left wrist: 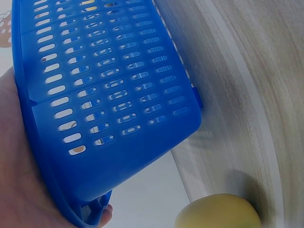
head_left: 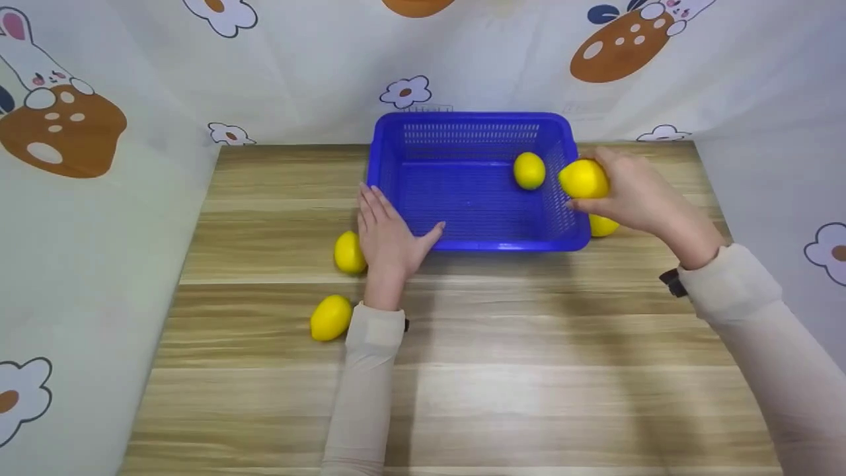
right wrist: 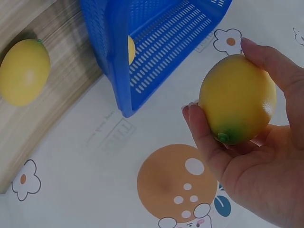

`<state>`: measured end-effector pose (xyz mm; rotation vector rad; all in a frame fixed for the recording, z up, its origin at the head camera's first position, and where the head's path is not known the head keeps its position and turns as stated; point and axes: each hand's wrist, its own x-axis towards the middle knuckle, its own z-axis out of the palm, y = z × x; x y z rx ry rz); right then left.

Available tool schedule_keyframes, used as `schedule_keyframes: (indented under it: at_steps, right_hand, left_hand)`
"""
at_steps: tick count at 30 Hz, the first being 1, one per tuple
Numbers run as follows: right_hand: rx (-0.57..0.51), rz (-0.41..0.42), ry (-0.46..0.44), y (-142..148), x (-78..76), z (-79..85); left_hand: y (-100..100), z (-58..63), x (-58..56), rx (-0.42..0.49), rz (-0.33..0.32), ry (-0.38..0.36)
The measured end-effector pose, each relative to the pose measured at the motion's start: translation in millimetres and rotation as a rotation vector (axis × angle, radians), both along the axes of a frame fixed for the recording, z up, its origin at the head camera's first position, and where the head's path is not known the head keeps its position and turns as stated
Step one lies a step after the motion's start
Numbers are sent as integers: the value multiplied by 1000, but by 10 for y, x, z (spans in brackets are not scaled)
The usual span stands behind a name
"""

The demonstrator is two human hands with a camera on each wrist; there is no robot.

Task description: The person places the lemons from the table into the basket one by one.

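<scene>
My right hand (head_left: 638,188) grips a yellow lemon (head_left: 584,179) between thumb and fingers, over the right rim of a blue plastic basket (head_left: 502,246). In the right wrist view, the green-tipped end of the held lemon (right wrist: 237,99) shows. Inside the basket, near its right wall, lies another lemon (head_left: 529,170). My left hand (head_left: 388,238) rests on the basket's front left corner, fingers straight along the left rim and thumb spread across the front rim. The left wrist view shows the slotted basket side (left wrist: 109,95) beside that hand.
One lemon (head_left: 349,252) sits beside the left wrist, and another lemon (head_left: 331,318) lies nearer on the wooden table (head_left: 515,396). A partly hidden lemon (head_left: 603,226) is outside the basket's right side, below the right hand. Patterned cloth (head_left: 317,79) surrounds the table's back and sides.
</scene>
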<state>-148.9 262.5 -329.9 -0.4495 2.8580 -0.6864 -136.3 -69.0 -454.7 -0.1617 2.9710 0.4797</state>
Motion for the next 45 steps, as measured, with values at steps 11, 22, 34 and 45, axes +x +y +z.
schedule_keyframes:
  at_steps: [11,22,34,45]
  right_hand:
    - [12,12,-16,-54,-23,42]
    - [7,38,5,-92,-48,28]
    - [1,48,9,-103,-79,13]
    - [5,43,-15,-66,-89,3]
  left_hand:
    - [-5,-21,-7,10,1,20]
    - [-7,-31,-10,-8,5,11]
    - [-4,-39,-24,-20,2,-12]
    - [3,-29,-14,14,12,10]
